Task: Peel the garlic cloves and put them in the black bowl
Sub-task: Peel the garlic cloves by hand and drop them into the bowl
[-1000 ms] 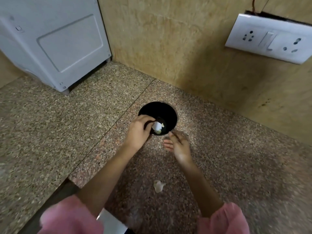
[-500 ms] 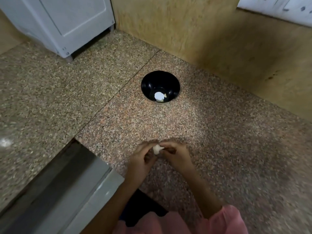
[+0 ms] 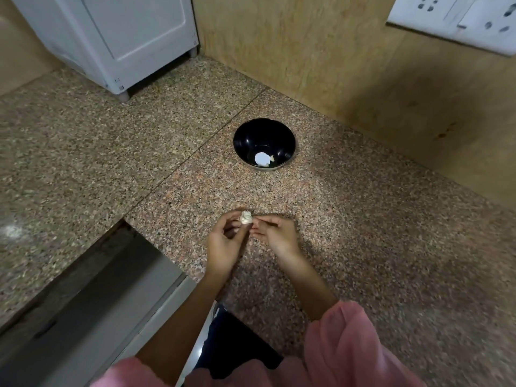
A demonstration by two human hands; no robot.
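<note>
At the far left of the counter (image 3: 83,169), a white appliance (image 3: 117,37) is standing on small feet. Toward the middle, we are holding our left hand (image 3: 223,247) over the granite, its curled fingers pinching a garlic clove (image 3: 246,217) at the fingertips. Our right hand (image 3: 275,236) is meeting it from the other side, thumb and forefinger nipping the clove's right edge. Beyond the hands and well apart from them, the black bowl (image 3: 264,138) is sitting upright on the counter. A white piece (image 3: 262,159) is lying in its bottom with a smaller pale bit touching it. Our pink sleeve (image 3: 349,344) is showing at the lower right. At the upper right, a socket plate (image 3: 458,20) is hanging on the tan wall (image 3: 307,57).
</note>
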